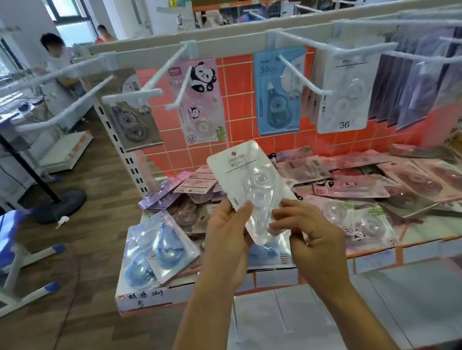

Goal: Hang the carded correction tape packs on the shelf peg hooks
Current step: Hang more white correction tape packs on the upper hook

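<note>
white carded pack (pixel 248 186) pinched by left hand (pixel 226 238) and right hand (pixel 309 232).

1 head cam faces fwd/down, near shelf (pixel 374 258).

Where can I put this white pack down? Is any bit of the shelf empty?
The white pack could go only at the right front: a pale bare strip of shelf between the pink packs and the orange edge. Blue packs crowd the left, a mixed heap the middle.
</note>
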`<state>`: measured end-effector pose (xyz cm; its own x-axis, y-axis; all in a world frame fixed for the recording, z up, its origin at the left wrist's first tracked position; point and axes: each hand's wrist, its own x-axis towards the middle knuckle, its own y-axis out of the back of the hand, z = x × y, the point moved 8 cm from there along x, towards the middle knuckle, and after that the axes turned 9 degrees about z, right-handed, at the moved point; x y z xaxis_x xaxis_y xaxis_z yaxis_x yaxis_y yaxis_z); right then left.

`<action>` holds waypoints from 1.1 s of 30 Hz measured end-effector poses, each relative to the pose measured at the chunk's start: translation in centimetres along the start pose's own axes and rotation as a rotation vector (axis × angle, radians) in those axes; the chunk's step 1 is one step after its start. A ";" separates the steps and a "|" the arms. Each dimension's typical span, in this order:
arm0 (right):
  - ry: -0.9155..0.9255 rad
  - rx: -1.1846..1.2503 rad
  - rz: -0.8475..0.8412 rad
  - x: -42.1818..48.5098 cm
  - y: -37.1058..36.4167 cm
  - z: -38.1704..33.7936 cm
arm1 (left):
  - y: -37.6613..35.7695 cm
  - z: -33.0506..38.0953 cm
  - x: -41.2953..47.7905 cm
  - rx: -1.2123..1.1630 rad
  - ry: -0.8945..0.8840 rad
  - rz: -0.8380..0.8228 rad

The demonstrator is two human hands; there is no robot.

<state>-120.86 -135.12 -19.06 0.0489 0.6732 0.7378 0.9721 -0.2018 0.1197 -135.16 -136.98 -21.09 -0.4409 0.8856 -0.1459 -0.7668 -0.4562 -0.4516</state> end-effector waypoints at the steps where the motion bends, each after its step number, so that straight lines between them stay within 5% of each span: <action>1: -0.013 0.005 0.006 0.3 0.6 0.3 | -1.0 -0.3 0.0 -0.017 0.021 -0.015; 10: -0.146 0.100 -0.031 2.7 5.0 2.3 | -7.5 -2.6 -0.6 -0.121 0.135 -0.158; 23: -0.507 0.270 0.058 5.1 7.8 6.0 | -6.9 -5.0 -0.9 -0.157 0.198 0.053; 33: -0.703 0.583 0.059 7.9 8.8 5.6 | -9.7 -5.1 -2.1 0.049 0.053 -0.093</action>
<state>-110.66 -127.58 -15.93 0.0446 0.9898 0.1351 0.9160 0.0134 -0.4010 -124.44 -133.95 -20.85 -0.3424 0.9272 -0.1520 -0.8258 -0.3741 -0.4220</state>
